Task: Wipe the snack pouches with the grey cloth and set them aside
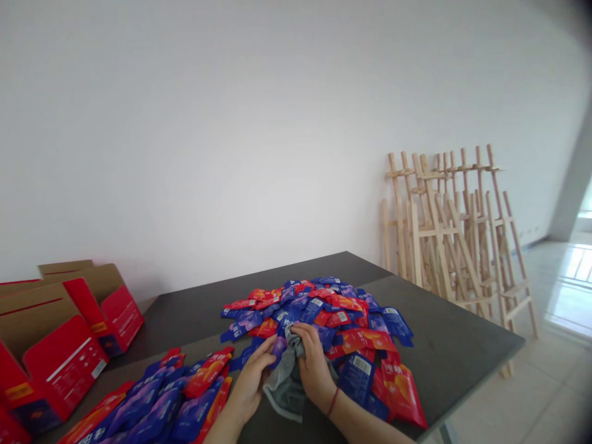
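My right hand (315,364) is closed around a grey cloth (287,388), whose loose end hangs toward the table. My left hand (252,379) pinches a purple-blue pouch (279,349) by its left side, and the bunched cloth presses against the pouch's right side. Part of that pouch is hidden by the cloth and fingers. Just beyond both hands spreads a heap of red and blue pouches (319,305), lying in mixed directions. A large red pouch (401,388) rests at the heap's near right edge.
More pouches (152,401) lie in overlapping rows at the near left. Open red cardboard boxes (60,364) stand along the dark table's (444,327) left side. Wooden easels (444,234) lean against the white wall at right, past the table edge.
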Motion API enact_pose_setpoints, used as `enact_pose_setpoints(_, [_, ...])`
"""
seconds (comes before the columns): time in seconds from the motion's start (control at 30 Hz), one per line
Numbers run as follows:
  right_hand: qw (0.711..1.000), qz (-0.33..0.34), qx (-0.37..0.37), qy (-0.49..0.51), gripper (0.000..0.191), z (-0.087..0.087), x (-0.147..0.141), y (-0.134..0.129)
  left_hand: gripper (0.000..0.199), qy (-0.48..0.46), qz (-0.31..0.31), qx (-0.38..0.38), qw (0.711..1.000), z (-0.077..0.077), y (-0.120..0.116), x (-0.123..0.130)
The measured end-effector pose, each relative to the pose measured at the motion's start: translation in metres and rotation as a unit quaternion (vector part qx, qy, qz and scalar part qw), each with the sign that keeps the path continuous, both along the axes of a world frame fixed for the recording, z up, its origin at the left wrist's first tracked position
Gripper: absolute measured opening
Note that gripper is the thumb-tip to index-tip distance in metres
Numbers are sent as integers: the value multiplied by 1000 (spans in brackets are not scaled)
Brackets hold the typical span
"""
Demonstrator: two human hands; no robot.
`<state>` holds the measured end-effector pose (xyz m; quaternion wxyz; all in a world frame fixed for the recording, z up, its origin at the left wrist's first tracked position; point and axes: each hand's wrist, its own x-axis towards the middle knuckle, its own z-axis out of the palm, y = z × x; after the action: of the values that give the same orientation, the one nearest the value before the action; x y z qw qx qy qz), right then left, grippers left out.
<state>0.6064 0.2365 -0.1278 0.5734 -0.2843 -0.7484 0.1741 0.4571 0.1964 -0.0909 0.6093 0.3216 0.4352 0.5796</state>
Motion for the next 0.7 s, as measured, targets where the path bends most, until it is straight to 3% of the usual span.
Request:
enact_pose_setpoints(0.17, [982,94,57,-152,68,7,-5,-10,26,-133,2,-20,991,-1,1,3])
enact_pose_setpoints(0.3, [955,149,122,-224,43,3,-13,-14,21,-130,1,-29,991,0,6,-6])
enact_pose_setpoints(0.37, [957,158,131,-205,37,2,-13,-13,23,-88,40,-15,995,3,7,-12])
enact_pose_setpoints(0.47, [981,119,97,-119,49,5,-7,-11,27,13,112,19,993,6,6,-14])
enact_pose_setpoints(0.57, [997,39,60,-42,64,9,0,-7,26,117,112,41,986,4,4,-8])
enact_pose_setpoints(0.7, [998,-10,33,-60,73,11,2,-5,23,176,137,37,974,-9,5,-1])
